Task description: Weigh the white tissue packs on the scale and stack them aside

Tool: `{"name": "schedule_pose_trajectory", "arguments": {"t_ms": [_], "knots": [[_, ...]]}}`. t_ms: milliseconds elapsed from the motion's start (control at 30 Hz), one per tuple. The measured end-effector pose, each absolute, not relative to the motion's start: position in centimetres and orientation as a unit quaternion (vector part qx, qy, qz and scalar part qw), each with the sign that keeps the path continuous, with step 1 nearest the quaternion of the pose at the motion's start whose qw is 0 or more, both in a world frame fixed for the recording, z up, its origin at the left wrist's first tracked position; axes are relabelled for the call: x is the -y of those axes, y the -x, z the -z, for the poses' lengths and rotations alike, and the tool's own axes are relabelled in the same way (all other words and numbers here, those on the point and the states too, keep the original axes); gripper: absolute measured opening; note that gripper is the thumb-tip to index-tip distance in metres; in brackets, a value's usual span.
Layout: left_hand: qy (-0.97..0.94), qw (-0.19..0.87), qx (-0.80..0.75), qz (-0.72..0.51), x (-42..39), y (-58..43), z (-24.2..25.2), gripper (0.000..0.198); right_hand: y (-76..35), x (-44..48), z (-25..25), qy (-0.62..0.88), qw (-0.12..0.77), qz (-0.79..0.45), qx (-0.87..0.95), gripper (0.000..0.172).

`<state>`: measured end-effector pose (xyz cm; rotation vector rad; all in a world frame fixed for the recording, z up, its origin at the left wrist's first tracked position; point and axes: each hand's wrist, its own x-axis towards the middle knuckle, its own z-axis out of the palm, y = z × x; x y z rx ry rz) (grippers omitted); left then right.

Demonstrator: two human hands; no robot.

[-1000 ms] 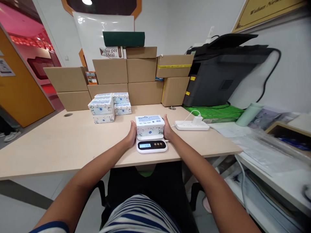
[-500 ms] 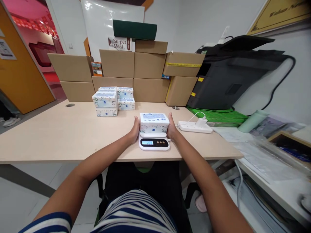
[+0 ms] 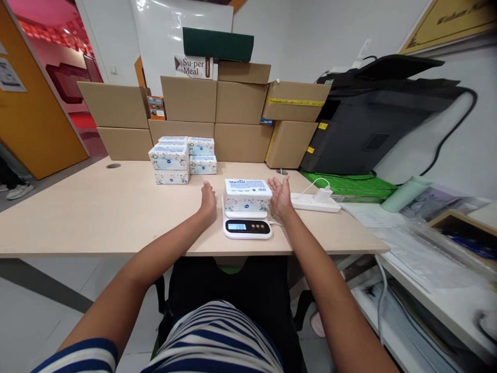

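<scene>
A white pack of tissues (image 3: pixel 248 195) with a blue floral print rests on a small white digital kitchen scale (image 3: pixel 248 229), whose lit display shows a number. To the left of the pack, and apart from it, my left hand (image 3: pixel 208 202) is on edge above the table with its fingers extended, holding nothing. On the other side my right hand (image 3: pixel 281 196) is open beside the pack, palm turned inward and fingers spread. Farther back on the left stand several stacked tissue packs (image 3: pixel 169 157) of the same print.
Cardboard boxes (image 3: pixel 188 98) line the table's back edge. A white power strip (image 3: pixel 315 202) with a plug lies right of the scale. Behind it a black printer (image 3: pixel 361 129) stands over a green base (image 3: pixel 349 184). The table's front edge (image 3: pixel 240 253) runs before my lap.
Both my hands have let go of the tissue pack and moved outward, the left to the left and the right to the right. The pack stays on the scale.
</scene>
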<state>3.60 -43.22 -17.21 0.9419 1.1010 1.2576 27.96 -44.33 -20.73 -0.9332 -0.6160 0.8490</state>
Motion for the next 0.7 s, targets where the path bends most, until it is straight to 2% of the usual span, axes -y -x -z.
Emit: {"name": "schedule_pose_trajectory", "arguments": {"t_ms": [300, 700], "knots": [[-0.443, 0.518, -0.454, -0.573, 42.4, -3.7, 18.5, 0.056, -28.2, 44.2, 20.7, 0.426, 0.770, -0.393, 0.265, 0.078], [-0.488, 0.488, -0.434, -0.579, 41.0, -3.9, 20.1, 0.058, -28.4, 44.5, 20.5, 0.440, 0.763, -0.395, 0.263, 0.080]]}}
